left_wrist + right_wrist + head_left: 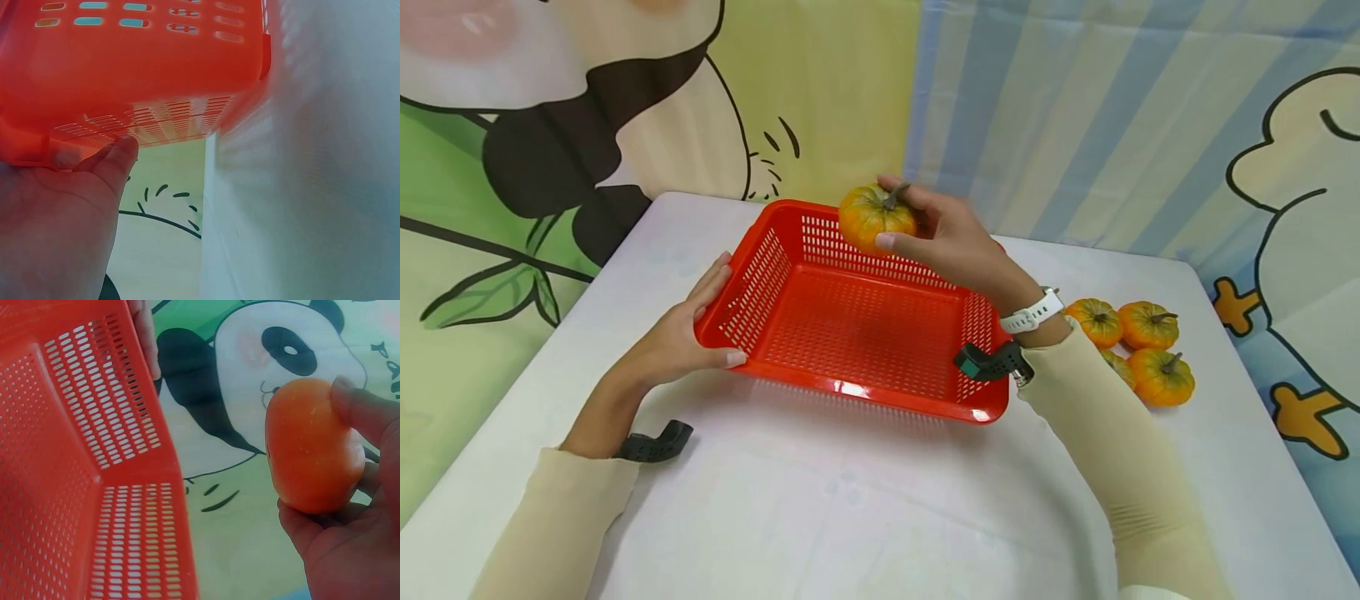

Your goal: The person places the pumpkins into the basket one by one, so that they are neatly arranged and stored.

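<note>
Printed cloth backdrop (835, 92), panda figure at left, blue-and-white stripes towards the right, a white bird at far right; hung behind the table.

White table (760, 517), rounded far corners, pale covering.

Left hand (676, 336), beige sleeve, black band (651, 443) at the wrist: grips the basket's left side, thumb over the rim by the near left corner, fingers along the outer wall.

Red plastic basket (857, 392), rectangular, slotted walls, perforated floor: placed towards the table's far edge, left of its far right corner.

Small round ribbed pumpkin (872, 218), orange and yellow with green streaks, grey-green stem: raised at the basket's far side, apart from the rim in the right wrist view.

Right hand (962, 237), beige sleeve: holds that pumpkin between thumb and fingers. White-strapped watch (1030, 315) and second black band (992, 362) at the wrist.

Four matching pumpkins (1161, 377), orange with green-tinged tops: clustered on the table near its right edge, towards the far right corner; one partly hidden by the sleeve.
</note>
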Demonstrator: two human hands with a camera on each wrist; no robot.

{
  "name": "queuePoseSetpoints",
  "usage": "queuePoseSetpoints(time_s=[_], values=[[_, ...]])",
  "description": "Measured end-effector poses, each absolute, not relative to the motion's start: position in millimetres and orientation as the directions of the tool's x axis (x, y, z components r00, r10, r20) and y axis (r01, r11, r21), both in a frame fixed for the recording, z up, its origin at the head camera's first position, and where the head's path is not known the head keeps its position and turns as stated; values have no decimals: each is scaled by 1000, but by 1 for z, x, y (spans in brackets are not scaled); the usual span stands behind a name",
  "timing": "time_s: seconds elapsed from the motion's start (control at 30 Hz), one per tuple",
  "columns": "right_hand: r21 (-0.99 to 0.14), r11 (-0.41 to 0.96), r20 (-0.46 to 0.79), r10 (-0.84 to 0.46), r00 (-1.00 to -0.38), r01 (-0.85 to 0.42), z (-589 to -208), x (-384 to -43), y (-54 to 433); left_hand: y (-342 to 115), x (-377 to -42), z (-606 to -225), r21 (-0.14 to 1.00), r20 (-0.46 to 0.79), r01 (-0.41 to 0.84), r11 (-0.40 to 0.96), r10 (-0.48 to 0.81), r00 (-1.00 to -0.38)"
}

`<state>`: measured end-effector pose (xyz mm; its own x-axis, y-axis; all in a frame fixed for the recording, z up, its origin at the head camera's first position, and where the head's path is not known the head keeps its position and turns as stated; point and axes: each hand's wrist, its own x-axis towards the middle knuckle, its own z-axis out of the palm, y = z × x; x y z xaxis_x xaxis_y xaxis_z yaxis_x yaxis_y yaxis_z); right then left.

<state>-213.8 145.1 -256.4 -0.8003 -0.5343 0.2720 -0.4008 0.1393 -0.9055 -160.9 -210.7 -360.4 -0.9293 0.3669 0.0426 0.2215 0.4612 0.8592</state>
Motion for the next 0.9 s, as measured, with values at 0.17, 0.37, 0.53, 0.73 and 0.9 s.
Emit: queuePoseSetpoints(time_s=[0.17,0.37,0.53,0.73,0.9], values=[[-912,134,240,-592,-769,-388,-263,-228,121,-214,-160,-360,856,42,222,467,366,-930],[-894,240,143,-645,-750,-378,-256,-228,103,-210,-163,-360,861,38,217,459,368,-929],[-905,233,94,-708,-700,-357,-259,-228,86,-211,-163,-358,852,40,227,472,375,-926],[-882,271,61,-746,-663,-386,-288,-246,68,-212,-162,-359,860,47,230,455,378,-925],[-855,314,31,-763,-646,-412,-294,-246,60,-212,-162,-361,853,56,245,461,386,-921]])
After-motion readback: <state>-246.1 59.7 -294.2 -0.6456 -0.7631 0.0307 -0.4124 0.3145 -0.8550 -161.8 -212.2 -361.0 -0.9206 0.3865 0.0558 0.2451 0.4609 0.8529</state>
